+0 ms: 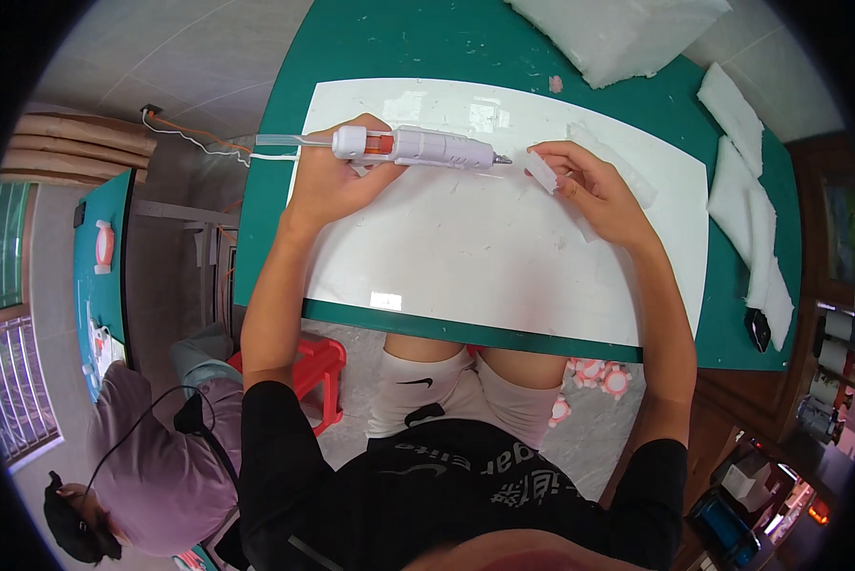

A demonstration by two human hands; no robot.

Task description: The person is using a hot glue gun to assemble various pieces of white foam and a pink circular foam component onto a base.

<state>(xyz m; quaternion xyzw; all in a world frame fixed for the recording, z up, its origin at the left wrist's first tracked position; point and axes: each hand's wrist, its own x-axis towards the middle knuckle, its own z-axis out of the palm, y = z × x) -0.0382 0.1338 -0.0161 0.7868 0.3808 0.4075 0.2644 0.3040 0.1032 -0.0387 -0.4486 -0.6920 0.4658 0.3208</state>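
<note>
My left hand (346,176) is wrapped round a white hot glue gun (442,148) with an orange part near its back. A clear glue stick (289,140) juts out of its rear end, and the metal nozzle points right. Just past the nozzle, my right hand (594,187) pinches a small white piece (542,172), which looks like foam, between thumb and fingers. The nozzle and the piece are a short gap apart. Beneath both hands lies a glossy white board (446,257). Thin translucent white sheeting (627,162) rests on it behind my right hand.
The board lies on a green-topped table (265,219). A big white foam block (627,33) stands at the far right, with white foam sheets (746,209) and a black object (757,329) along the right edge. A red stool (323,376) and another person (161,447) are at left.
</note>
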